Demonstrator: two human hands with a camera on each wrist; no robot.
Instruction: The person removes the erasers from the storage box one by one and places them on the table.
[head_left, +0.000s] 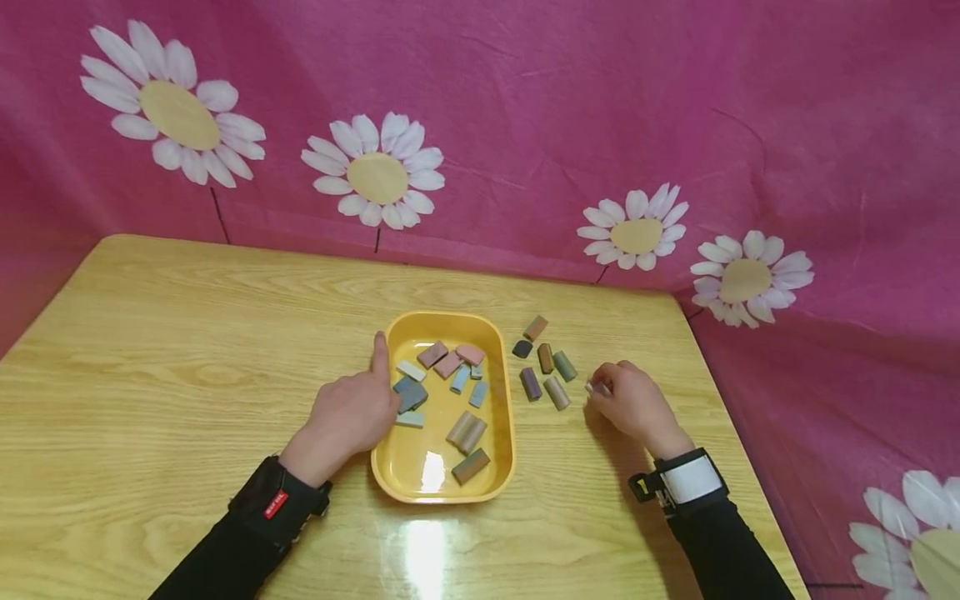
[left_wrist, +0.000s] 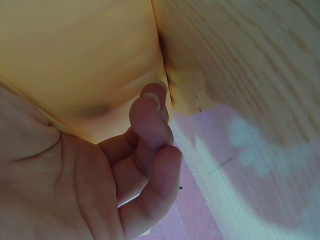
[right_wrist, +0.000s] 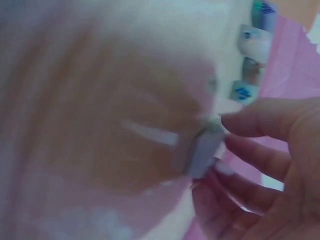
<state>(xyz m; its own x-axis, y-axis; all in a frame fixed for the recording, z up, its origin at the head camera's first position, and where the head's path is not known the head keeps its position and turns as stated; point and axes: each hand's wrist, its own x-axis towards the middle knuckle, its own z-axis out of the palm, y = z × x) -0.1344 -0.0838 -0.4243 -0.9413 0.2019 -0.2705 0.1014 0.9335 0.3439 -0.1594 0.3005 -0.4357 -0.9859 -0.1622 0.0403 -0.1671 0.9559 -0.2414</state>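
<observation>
A yellow tray (head_left: 508,442) stands on the wooden table, holding several small blocks, among them pink blocks (head_left: 448,364), a dark blue-grey block (head_left: 409,395) and tan blocks (head_left: 467,432). My left hand (head_left: 352,412) grips its left side, index finger stretched along the rim. In the left wrist view, bent fingers (left_wrist: 150,125) lie against the tray's outer wall (left_wrist: 85,60); the thumb is hidden there. To the right of the tray, my right hand (head_left: 630,404) pinches a small pale greyish block (right_wrist: 205,150) between thumb and fingers, close to the tabletop.
Between tray and right hand lie several loose blocks: an orange-brown one (head_left: 536,327), a black one (head_left: 522,348), a purple one (head_left: 530,383), a green one (head_left: 565,366) and a beige one (head_left: 557,392). A pink flowered cloth (head_left: 510,167) hangs behind the table (head_left: 187,333).
</observation>
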